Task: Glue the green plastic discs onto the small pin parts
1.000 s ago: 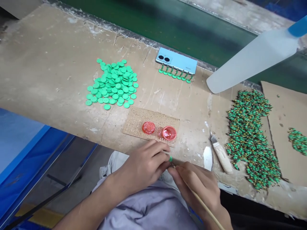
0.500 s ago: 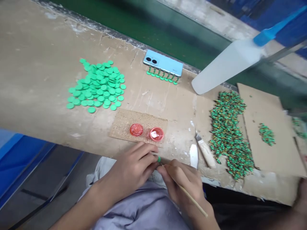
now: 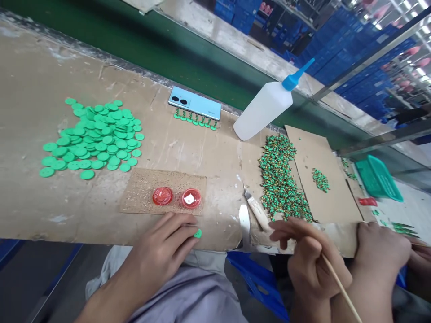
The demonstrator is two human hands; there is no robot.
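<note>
Looking down from the head view, the left hand (image 3: 161, 255) lies curled at the front edge of the worktop (image 3: 215, 179), fingers pressed together, with a small green disc (image 3: 198, 233) apparently pinched at the fingertips, though the thumb is hidden. The right hand (image 3: 313, 264) holds a thin wooden stick (image 3: 340, 282) between its fingers, with the other fingers stretched toward a heap of green-and-gold beaded pieces (image 3: 279, 179). Beside that heap lie a cardboard sheet (image 3: 336, 193) and a wood-handled scraper (image 3: 257, 213). A pile of green buttons (image 3: 90, 139) lies to the left, and a pale blue phone (image 3: 194, 103) sits beyond a cork mat (image 3: 141, 193) carrying two red cups (image 3: 177, 197). A co-worker's hand (image 3: 380, 251) intrudes at the right. The disc sits so near the edge that a loosened pinch could drop it off the worktop. A careless swing of the stick could scatter the beaded heap, and a bumped wrist or sleeve could tip the open cups just beyond the left hand.
</note>
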